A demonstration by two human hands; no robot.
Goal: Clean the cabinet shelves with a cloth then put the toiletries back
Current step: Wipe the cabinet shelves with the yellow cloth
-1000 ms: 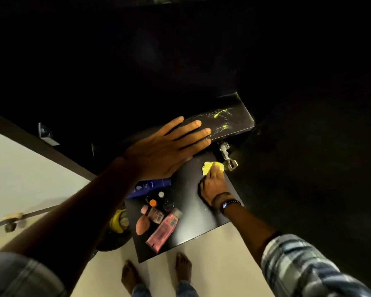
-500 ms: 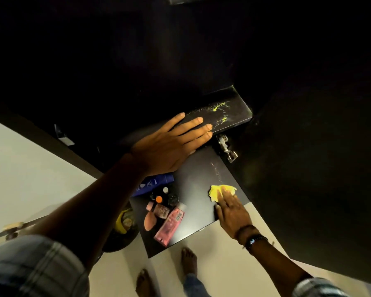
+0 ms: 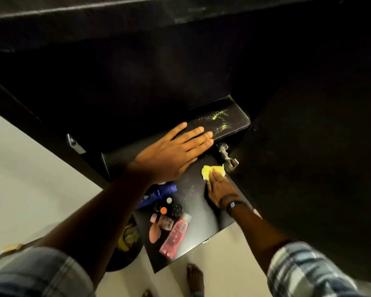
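Nearest the camera, two plaid sleeves frame the view, and a bare foot [image 3: 195,279] stands on the pale floor [image 3: 30,189] below. The toiletries lie bunched on the left part of the lower dark shelf [image 3: 204,228]: a pink tube [image 3: 175,236] closest, a peach sponge [image 3: 154,232] and a small pink-capped bottle [image 3: 163,221] beside it, several small dark jars [image 3: 177,209] behind, and a blue bottle [image 3: 156,194] lying on its side farthest back. To their right, apart from them, the right hand [image 3: 221,189] reaches in with a dark watch [image 3: 231,205] on its wrist, palm down on the shelf. Its fingers are pressed flat over the near edge of the yellow cloth [image 3: 212,170], pinning it to the shelf surface rather than closing around it; the rest of the cloth sticks out beyond the fingertips, near a metal hinge [image 3: 227,156] at the cabinet's right side. Above, the left arm stretches forward from the lower left, and the left hand [image 3: 171,155] rests palm down on the front of the upper shelf [image 3: 234,123], fingers straight, spread a little and holding nothing. Past its fingertips, yellow specks [image 3: 217,117] are scattered across that upper shelf. Beyond, the cabinet interior is too dark to make out.
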